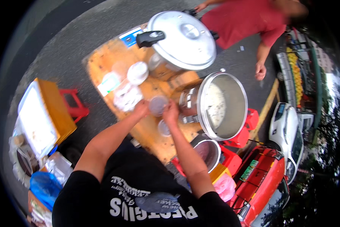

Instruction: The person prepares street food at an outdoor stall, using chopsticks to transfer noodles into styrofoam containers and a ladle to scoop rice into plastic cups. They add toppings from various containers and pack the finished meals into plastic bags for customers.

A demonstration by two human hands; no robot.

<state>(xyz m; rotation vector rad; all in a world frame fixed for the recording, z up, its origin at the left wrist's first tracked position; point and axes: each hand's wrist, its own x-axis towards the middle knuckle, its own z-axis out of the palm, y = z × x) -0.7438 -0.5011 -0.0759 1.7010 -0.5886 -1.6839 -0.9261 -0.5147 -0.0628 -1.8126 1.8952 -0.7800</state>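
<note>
Between my two hands is a clear plastic cup (158, 105), seen from above over the wooden table. My left hand (141, 109) grips its left side and my right hand (170, 111) grips its right side. A second clear cup (164, 128) is on the table just below, partly behind my right forearm. White plastic bags (128, 97) lie to the left of my left hand, with a stack of white lids or bowls (138, 73) above them. Right of my right hand is a large open steel pot (202, 106) with pale, speckled contents.
A big metal pot lid with black handles (184, 42) covers another vessel at the table's far side. A person in a red shirt (243, 20) is beyond it. Red plastic stools (238, 139) and a smaller pot (219, 150) are at right; a red stool (73, 103) and yellow box (55, 110) at left.
</note>
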